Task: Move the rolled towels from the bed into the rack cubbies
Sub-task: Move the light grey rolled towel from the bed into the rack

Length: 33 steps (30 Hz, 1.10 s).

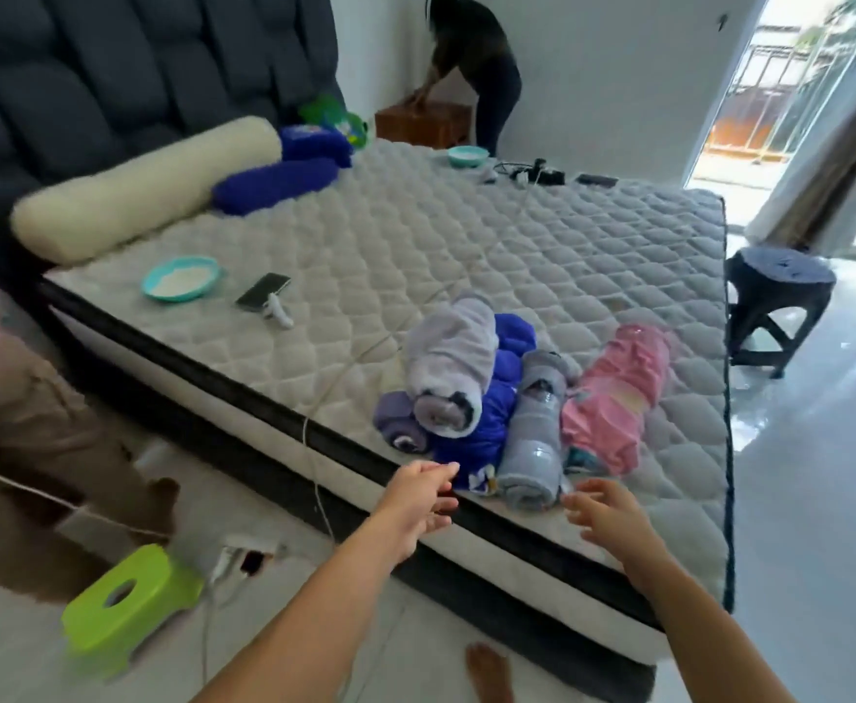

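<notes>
Bare quilted mattress (466,246) against a dark tufted headboard (111,58), glossy white tile floor. The rolled towels (507,393) sit piled at the mattress's near edge. Left hand (416,499) and right hand (608,515) hover just short of them, fingers loosely spread, holding nothing. Lime step stool (132,601) on the floor beside the mattress.

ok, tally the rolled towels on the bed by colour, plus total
Light grey-white: 1, on top of the pile
Purple: 1
Royal blue: 1
Grey-blue: 1
Pink: 1
Total: 5 rolled towels, all near the mattress edge, none held.
</notes>
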Each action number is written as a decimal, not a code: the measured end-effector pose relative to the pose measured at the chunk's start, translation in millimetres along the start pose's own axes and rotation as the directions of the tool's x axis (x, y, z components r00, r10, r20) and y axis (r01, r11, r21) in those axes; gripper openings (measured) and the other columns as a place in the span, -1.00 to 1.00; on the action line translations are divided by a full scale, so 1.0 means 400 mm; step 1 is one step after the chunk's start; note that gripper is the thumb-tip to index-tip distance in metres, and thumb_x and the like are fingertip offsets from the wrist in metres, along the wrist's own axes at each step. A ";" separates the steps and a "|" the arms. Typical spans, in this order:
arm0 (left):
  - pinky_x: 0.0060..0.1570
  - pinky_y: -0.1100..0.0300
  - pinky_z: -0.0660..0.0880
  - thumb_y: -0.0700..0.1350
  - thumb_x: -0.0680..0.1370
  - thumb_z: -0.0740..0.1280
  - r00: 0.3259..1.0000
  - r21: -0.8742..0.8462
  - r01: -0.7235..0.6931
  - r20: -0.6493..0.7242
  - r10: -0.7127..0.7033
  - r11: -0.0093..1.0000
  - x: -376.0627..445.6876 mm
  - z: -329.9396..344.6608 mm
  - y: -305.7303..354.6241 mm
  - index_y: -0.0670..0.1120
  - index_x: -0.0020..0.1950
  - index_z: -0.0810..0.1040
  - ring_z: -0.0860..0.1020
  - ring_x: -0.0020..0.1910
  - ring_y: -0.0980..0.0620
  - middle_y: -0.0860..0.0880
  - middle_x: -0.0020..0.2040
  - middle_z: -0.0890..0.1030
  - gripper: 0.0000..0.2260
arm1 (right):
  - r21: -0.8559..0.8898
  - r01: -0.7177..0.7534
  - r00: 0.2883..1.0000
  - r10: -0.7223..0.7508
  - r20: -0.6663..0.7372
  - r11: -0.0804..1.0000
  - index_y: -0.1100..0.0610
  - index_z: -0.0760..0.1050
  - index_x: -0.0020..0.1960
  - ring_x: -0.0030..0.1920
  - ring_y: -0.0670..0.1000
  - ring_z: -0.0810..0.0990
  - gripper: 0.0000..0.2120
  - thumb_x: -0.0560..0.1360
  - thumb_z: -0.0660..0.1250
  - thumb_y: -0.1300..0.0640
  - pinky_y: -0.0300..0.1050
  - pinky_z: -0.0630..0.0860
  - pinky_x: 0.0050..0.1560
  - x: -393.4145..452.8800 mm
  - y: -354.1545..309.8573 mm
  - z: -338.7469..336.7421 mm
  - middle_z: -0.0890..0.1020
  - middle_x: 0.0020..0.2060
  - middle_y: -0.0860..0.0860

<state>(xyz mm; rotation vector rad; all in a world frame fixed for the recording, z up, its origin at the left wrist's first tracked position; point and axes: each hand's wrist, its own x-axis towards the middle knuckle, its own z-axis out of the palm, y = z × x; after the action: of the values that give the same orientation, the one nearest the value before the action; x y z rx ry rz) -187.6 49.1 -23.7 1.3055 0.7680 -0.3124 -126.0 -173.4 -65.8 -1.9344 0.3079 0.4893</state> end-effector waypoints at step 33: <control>0.20 -0.28 0.46 0.06 0.35 0.54 0.903 -0.618 0.248 -0.130 -0.409 0.746 0.504 0.043 0.262 -0.16 0.28 0.49 0.55 0.15 -0.23 -0.23 0.13 0.59 -0.41 | -0.063 0.117 0.972 -0.101 0.213 0.991 0.11 0.36 0.29 -0.07 0.12 0.48 -0.51 0.39 0.34 0.05 0.06 0.53 -0.04 0.848 -0.571 0.232 0.50 0.02 0.08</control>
<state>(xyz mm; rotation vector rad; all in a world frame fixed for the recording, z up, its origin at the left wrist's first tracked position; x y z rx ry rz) 27.1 102.3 -78.2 0.6088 1.2172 -0.1599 252.7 6.1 -72.7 -1.9406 0.0472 0.6340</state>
